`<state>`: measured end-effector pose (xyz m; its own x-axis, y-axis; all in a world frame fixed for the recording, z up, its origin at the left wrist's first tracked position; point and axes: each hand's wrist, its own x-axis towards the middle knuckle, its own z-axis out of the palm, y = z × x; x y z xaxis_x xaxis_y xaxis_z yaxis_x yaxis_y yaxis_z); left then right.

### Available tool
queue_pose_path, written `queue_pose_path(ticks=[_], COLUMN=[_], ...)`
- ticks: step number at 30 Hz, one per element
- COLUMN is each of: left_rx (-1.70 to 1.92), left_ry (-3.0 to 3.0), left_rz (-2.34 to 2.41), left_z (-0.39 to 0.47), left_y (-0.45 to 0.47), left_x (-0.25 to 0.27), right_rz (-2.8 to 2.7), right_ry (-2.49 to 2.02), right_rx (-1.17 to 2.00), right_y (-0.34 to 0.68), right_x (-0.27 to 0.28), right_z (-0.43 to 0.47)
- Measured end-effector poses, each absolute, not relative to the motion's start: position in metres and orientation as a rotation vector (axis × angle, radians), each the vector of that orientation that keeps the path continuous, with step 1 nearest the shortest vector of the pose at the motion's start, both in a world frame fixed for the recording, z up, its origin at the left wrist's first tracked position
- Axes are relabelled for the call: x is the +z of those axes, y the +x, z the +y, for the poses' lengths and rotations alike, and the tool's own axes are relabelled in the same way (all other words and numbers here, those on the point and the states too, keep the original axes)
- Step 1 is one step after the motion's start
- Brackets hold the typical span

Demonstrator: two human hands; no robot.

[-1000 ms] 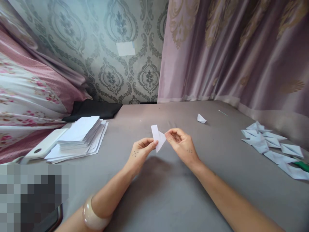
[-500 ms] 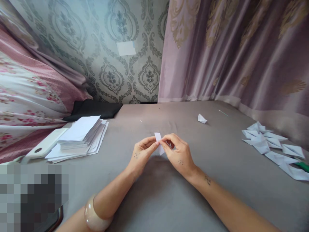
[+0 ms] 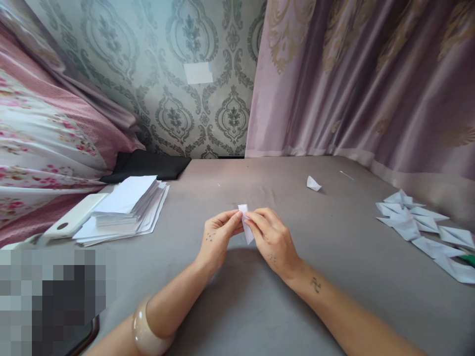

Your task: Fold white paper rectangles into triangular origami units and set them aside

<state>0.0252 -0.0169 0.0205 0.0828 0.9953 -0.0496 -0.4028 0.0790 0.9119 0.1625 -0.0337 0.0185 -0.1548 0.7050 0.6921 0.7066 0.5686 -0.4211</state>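
While I watch from the head camera, the left hand (image 3: 217,236) and the right hand (image 3: 272,238) meet over the middle of the grey bed sheet (image 3: 260,306), and both pinch one small folded slip of paper (image 3: 245,222) between thumb and fingertips. Each grip is closed on that slip, held just above the sheet and not resting on it; I judge the two-sided pinch keeps the fold edges lined up so a crease can be pressed in. The slip stands nearly upright, its lower point hanging between the hands.

To the left lies a stack of white sheets (image 3: 126,205), within easy reach of the left arm (probably the supply), with a white flat object (image 3: 76,217) beside it that I cannot identify. Well apart on the right is a cluster of folded paper triangles (image 3: 419,222), laid side by side as though set aside once finished. One stray folded piece (image 3: 312,184) sits alone farther back, near the curtain (image 3: 363,84). A pale bangle (image 3: 146,333) circles the left wrist.
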Motion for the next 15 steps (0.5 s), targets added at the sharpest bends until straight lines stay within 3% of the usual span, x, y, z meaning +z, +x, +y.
queue_pose_path(ticks=[15], left_rx=[1.285], left_ry=[1.049], left_rz=[0.92], left_z=[-0.0184], left_y=[0.0268], left_x=[0.0177], right_rz=[-1.994], right_ry=[-1.193], right_rx=[-0.166], right_y=[0.1617], right_x=[0.0138], right_z=[-0.0324])
